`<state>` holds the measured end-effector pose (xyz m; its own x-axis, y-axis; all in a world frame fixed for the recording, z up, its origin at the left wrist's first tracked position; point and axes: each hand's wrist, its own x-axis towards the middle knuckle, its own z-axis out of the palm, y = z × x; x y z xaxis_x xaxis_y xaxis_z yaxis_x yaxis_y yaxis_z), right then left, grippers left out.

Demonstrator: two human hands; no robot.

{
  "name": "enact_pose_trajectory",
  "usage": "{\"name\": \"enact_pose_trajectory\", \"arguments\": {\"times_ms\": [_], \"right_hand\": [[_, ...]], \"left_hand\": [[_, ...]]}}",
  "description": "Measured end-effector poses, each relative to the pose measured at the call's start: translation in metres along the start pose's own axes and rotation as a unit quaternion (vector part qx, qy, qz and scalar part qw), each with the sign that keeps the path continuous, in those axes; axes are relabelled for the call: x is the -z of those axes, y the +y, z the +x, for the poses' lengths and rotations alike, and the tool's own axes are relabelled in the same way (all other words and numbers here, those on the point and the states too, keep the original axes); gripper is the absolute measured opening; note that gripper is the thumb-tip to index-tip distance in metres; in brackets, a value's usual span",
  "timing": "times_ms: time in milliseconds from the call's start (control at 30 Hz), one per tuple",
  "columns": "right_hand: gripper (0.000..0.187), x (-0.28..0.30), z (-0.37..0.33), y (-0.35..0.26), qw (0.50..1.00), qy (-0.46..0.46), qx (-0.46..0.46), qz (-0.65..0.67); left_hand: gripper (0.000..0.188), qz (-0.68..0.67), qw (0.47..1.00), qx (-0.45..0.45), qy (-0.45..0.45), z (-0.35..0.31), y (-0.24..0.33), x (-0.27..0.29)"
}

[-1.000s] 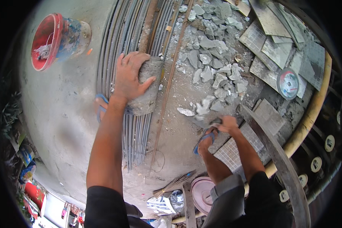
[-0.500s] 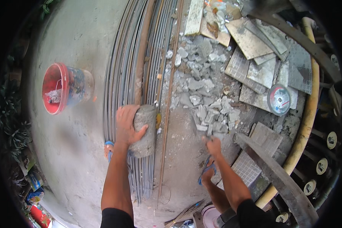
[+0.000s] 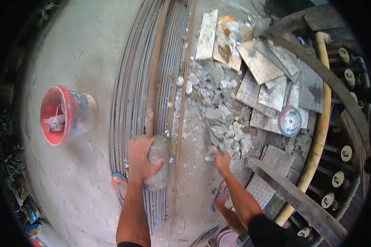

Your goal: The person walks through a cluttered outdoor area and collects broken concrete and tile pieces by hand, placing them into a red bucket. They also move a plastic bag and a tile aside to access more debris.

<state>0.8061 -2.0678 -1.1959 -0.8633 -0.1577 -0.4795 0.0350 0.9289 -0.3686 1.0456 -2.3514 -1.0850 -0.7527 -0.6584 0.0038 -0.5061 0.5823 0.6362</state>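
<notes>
My left hand [image 3: 144,160] grips a rough grey concrete cylinder [image 3: 158,155], its fingers over the left side and its thumb across the top. The cylinder lies on a long bundle of steel bars [image 3: 130,90], with a brown rusty pipe [image 3: 156,70] running up from its far end. To the right, my right hand [image 3: 221,161] is closed around the handle end of a dark flat-bladed tool [image 3: 209,133]. Motion blurs the blade, and its exact kind is unclear. It points away from me, along the left edge of a heap of broken grey chunks [image 3: 222,123], apart from the cylinder.
A red-rimmed paint bucket [image 3: 68,115] lies tipped on the concrete floor at left. Broken tiles [image 3: 259,61] and a round cutting disc [image 3: 289,121] lie at right, beside a yellow pipe [image 3: 321,111] and a wooden plank [image 3: 297,197]. My sandaled feet flank the bars.
The view has tilted, so the scene sits lower in the picture. My right hand has moved slightly forward with the tool. My left hand stays on the concrete cylinder.
</notes>
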Motion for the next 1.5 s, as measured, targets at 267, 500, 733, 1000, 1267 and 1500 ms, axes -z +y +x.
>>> {"name": "enact_pose_trajectory", "arguments": {"times_ms": [267, 500, 733, 1000, 1267, 1500], "right_hand": [[0.056, 0.005, 0.01, -0.197, 0.974, -0.127, 0.135, 0.127], [0.066, -0.03, 0.105, -0.258, 0.976, -0.196, 0.073, -0.063], [0.068, -0.009, 0.051, -0.229, 0.985, -0.026, 0.171, 0.003], [0.067, -0.005, 0.061, -0.197, 0.987, 0.004, 0.095, -0.13], [0.055, 0.006, 0.061, -0.262, 0.964, -0.251, 0.082, -0.033], [0.059, -0.004, 0.014, -0.261, 0.985, -0.069, 0.085, -0.136]], "left_hand": [[0.075, 0.004, 1.0, 0.027, -0.001, 0.001, 0.007, -0.002], [0.075, -0.014, 0.999, 0.039, -0.015, -0.005, -0.005, 0.003], [0.076, -0.03, 0.998, 0.046, -0.001, -0.005, 0.002, -0.005], [0.075, -0.043, 0.997, 0.051, -0.029, -0.006, -0.008, 0.004], [0.075, -0.04, 0.998, 0.045, 0.002, -0.011, -0.01, -0.003], [0.074, -0.046, 0.997, 0.062, -0.021, -0.007, -0.008, 0.002]]}}
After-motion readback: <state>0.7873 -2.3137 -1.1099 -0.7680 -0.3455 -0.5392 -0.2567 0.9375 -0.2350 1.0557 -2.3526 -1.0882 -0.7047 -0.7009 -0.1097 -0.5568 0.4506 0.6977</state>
